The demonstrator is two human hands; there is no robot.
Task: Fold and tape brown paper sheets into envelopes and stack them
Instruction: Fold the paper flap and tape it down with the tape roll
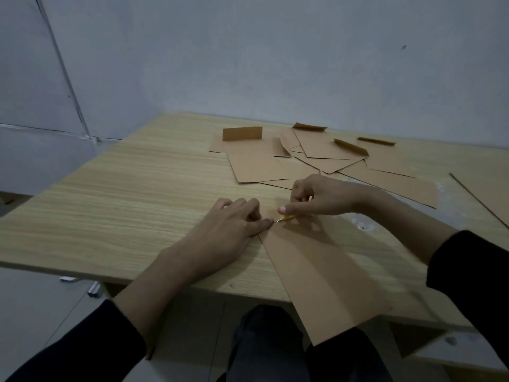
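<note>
Here, a person in dark sleeves is sitting at a pale wood-grain desk and working on a folded brown sheet. The sheet is lying aslant near the desk's near edge, with its lower end hanging over that edge toward the person's lap. Its far corner is sitting between the two hands, toward the middle of the desk.

The left hand is resting on the desk just left of that corner with its fingers curled under. Its thumb tip is touching the paper's edge where a thin yellowish strip begins. Whether that hand is gripping the strip or only pressing beside it cannot be told in the dim light.

The right hand is hovering just over the same corner. Its thumb and bent fingers are pinching the other end of the strip, which is running low across the paper between the two hands.

Toward the desk's far right corner, a loose pile of brown envelopes is fanning out in overlapping layers, several with short flaps standing upright. Another brown sheet is lying along the desk's right edge, apart from the pile. A plain grey wall is rising behind the far edge
</note>
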